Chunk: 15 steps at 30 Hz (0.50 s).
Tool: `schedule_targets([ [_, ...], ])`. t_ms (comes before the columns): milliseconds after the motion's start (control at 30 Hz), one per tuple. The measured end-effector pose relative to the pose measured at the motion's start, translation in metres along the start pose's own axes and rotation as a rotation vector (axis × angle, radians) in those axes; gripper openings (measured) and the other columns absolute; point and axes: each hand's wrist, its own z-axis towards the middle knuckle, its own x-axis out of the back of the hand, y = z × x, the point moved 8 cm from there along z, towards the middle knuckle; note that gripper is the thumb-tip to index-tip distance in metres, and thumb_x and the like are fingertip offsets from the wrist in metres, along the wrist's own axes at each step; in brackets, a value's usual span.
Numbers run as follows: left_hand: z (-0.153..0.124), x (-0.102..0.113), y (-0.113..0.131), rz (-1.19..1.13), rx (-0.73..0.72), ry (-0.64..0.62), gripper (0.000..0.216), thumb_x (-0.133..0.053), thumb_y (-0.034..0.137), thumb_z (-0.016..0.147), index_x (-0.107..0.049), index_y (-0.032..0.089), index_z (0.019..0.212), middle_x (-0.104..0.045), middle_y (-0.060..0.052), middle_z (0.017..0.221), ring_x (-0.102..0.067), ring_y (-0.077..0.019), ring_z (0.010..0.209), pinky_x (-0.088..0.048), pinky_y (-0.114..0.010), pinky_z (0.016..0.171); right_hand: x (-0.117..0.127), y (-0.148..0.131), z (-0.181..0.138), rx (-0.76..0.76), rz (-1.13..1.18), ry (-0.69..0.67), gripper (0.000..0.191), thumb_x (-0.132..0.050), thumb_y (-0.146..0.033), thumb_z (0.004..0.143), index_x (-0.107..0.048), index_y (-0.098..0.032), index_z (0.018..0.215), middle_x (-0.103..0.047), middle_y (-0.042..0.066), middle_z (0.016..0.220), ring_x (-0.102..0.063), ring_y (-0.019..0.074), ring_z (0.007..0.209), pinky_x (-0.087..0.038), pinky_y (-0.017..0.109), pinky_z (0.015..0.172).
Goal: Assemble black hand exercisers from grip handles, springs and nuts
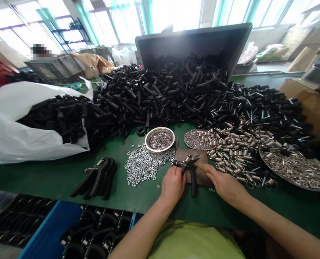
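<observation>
My left hand (pixel 173 184) is closed on a black plastic clamp (pixel 193 181) that lies on a brown metal block (pixel 203 176). In my right hand (pixel 224 183) is the wooden handle of a hammer (pixel 201 166). Its head, a little blurred, is over the clamp's upper part; I cannot tell if they touch. Just beyond the block stands a thin pointed tool (pixel 177 139). Left of my left hand, small metal nuts (pixel 141 167) are spread beside a round metal bowl (pixel 148 144) of small parts.
Metal springs (pixel 231 153) lie right of the block, with a plate of metal pins (pixel 292 167) beyond. Black plastic handles (pixel 160 90) are heaped across the back before a tipped bin (pixel 195 41). Several clamps (pixel 100 180) rest at left, above a blue crate (pixel 45 228).
</observation>
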Motion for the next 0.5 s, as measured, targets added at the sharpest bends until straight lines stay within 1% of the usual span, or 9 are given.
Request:
schedule_targets([
  [33, 0.0, 0.0, 0.0, 0.005, -0.002, -0.002, 0.01, -0.048, 0.019, 0.084, -0.056, 0.017, 0.087, -0.059, -0.007, 0.086, -0.056, -0.0209, 0.085, -0.047, -0.032, 0.076, -0.006, 0.001, 0.001, -0.006, -0.033, -0.047, 0.034, -0.034, -0.03, 0.091, -0.053, -0.025, 0.119, -0.071, 0.004, 0.078, -0.066, 0.022, 0.062, -0.047, 0.03, 0.054],
  [67, 0.0, 0.0, 0.0, 0.009, -0.005, -0.002, 0.01, -0.048, 0.019, 0.084, -0.057, 0.017, 0.087, -0.059, -0.007, 0.086, -0.056, -0.0209, 0.085, -0.047, -0.032, 0.076, -0.005, 0.002, 0.002, -0.009, -0.043, -0.037, 0.035, -0.033, -0.03, 0.092, -0.051, -0.025, 0.122, -0.072, 0.005, 0.084, -0.067, 0.022, 0.065, -0.048, 0.03, 0.056],
  [133, -0.001, -0.001, 0.001, 0.018, -0.01, -0.006, 0.01, -0.048, 0.019, 0.084, -0.057, 0.017, 0.087, -0.059, -0.007, 0.086, -0.055, -0.0207, 0.085, -0.047, -0.032, 0.076, 0.008, -0.003, 0.003, 0.014, -0.017, 0.089, 0.038, -0.03, -0.029, 0.094, -0.045, -0.023, 0.128, -0.07, 0.008, 0.097, -0.068, 0.0222, 0.077, -0.05, 0.032, 0.064],
  [200, -0.001, -0.002, 0.001, 0.026, -0.011, -0.015, 0.01, -0.047, 0.02, 0.084, -0.057, 0.017, 0.087, -0.059, -0.007, 0.087, -0.055, -0.0206, 0.086, -0.046, -0.032, 0.076, 0.015, -0.009, 0.001, 0.059, -0.006, 0.161, 0.039, -0.029, -0.027, 0.094, -0.045, -0.02, 0.129, -0.069, 0.01, 0.101, -0.068, 0.0218, 0.081, -0.051, 0.031, 0.065],
  [233, 0.0, -0.002, 0.001, 0.027, -0.009, -0.022, 0.01, -0.047, 0.02, 0.084, -0.057, 0.017, 0.087, -0.059, -0.007, 0.087, -0.055, -0.0206, 0.086, -0.046, -0.032, 0.076, 0.01, -0.011, 0.0, 0.079, -0.023, 0.137, 0.038, -0.029, -0.027, 0.094, -0.047, -0.02, 0.127, -0.07, 0.009, 0.098, -0.068, 0.0216, 0.078, -0.051, 0.03, 0.062],
  [300, 0.001, -0.002, 0.001, 0.019, -0.001, -0.037, 0.011, -0.047, 0.02, 0.083, -0.057, 0.017, 0.088, -0.06, -0.008, 0.088, -0.055, -0.0207, 0.087, -0.045, -0.032, 0.076, -0.008, -0.007, -0.001, 0.082, -0.091, 0.027, 0.037, -0.032, -0.028, 0.093, -0.05, -0.024, 0.125, -0.072, 0.005, 0.088, -0.068, 0.0211, 0.066, -0.05, 0.029, 0.053],
  [367, 0.003, -0.001, -0.001, 0.003, 0.025, -0.053, 0.01, -0.05, 0.021, 0.082, -0.057, 0.016, 0.087, -0.061, -0.008, 0.088, -0.056, -0.0206, 0.085, -0.044, -0.031, 0.074, -0.025, 0.003, -0.006, 0.051, -0.154, -0.024, 0.037, -0.033, -0.03, 0.093, -0.049, -0.026, 0.126, -0.073, 0.004, 0.087, -0.068, 0.0208, 0.063, -0.049, 0.029, 0.05],
  [433, 0.006, 0.0, -0.006, -0.029, 0.071, -0.074, 0.009, -0.054, 0.024, 0.079, -0.057, 0.017, 0.083, -0.061, -0.006, 0.083, -0.056, -0.0196, 0.079, -0.042, -0.029, 0.068, -0.029, 0.012, -0.016, 0.048, -0.193, 0.045, 0.039, -0.033, -0.031, 0.094, -0.047, -0.025, 0.13, -0.071, 0.005, 0.097, -0.068, 0.0203, 0.069, -0.049, 0.029, 0.054],
  [500, 0.009, 0.005, -0.016, -0.091, 0.123, -0.09, 0.009, -0.058, 0.027, 0.076, -0.057, 0.018, 0.077, -0.061, -0.003, 0.075, -0.056, -0.0172, 0.07, -0.039, -0.026, 0.061, -0.025, 0.021, -0.031, 0.08, -0.232, 0.173, 0.041, -0.035, -0.031, 0.093, -0.045, -0.024, 0.132, -0.068, 0.006, 0.107, -0.068, 0.0193, 0.077, -0.048, 0.028, 0.058],
])
